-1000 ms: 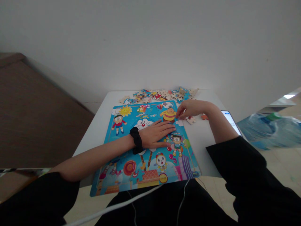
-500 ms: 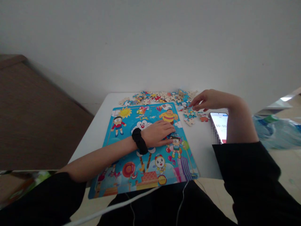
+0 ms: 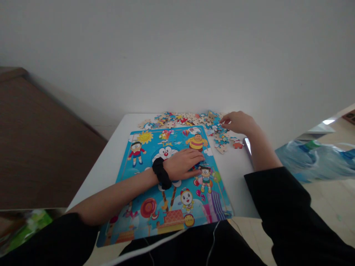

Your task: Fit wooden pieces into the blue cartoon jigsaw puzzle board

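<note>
A blue cartoon puzzle board (image 3: 138, 221) lies at the table's near side, with faint jigsaw outlines in places. My left hand (image 3: 184, 164) rests flat across its middle, fingers stretched and holding nothing; a black band circles that wrist. Loose jigsaw pieces (image 3: 183, 120) are heaped along the board's far edge, some picture side up, others showing bare backing. At the heap's right end, my right hand (image 3: 235, 122) reaches down with bent fingers. Its thumb and index finger are slightly apart over the pieces; no piece is visible between them. An orange-and-white piece (image 3: 237, 144) lies apart below this hand.
A phone (image 3: 247, 146) lies on the white table (image 3: 102, 159), mostly behind my right forearm. The wall (image 3: 177, 55) rises right behind the heap. Plastic bottles (image 3: 310, 159) are at the right, a brown cabinet (image 3: 41, 147) at the left. A white cable (image 3: 149, 244) crosses near my lap.
My right hand has moved slightly left and lower over the loose pieces, its forearm now covering most of the phone. The left hand still rests on the board. The view has shifted slightly.
</note>
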{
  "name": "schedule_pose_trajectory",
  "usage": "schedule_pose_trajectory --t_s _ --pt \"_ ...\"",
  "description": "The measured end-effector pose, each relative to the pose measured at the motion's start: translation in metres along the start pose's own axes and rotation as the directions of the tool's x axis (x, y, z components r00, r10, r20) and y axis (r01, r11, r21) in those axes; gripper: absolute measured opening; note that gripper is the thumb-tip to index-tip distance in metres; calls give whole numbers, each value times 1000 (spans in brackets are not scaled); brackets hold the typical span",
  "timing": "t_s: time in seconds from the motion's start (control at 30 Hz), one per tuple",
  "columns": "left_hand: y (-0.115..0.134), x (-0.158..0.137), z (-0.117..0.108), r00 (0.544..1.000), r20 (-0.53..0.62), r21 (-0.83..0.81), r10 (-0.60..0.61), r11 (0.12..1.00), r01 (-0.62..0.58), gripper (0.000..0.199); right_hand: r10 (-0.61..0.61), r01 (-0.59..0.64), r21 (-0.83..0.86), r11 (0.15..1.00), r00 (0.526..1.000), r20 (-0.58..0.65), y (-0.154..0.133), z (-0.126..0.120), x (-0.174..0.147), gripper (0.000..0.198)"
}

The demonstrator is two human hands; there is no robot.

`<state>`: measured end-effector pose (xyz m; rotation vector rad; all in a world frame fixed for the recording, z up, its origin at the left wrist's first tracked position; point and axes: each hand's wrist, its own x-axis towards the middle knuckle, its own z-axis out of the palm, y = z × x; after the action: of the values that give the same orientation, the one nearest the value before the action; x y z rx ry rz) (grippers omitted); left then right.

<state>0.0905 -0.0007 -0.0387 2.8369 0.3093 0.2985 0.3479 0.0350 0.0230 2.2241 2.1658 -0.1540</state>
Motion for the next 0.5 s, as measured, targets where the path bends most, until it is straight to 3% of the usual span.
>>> schedule_pose_trajectory --t_s 0.1,0.17,0.5 --pt "-1 0 0 1000 0 -25 9 1000 -9 39 38 -44 -22 999 977 -207 -28 21 11 33" --pt "-1 0 0 1000 -10 -31 20 999 -20 39 15 -30 -52 998 963 -269 -43 33 18 34" --pt "-4 0 0 999 -32 -41 34 999 -36 39 -59 29 -102 994 949 -309 -48 54 35 28"
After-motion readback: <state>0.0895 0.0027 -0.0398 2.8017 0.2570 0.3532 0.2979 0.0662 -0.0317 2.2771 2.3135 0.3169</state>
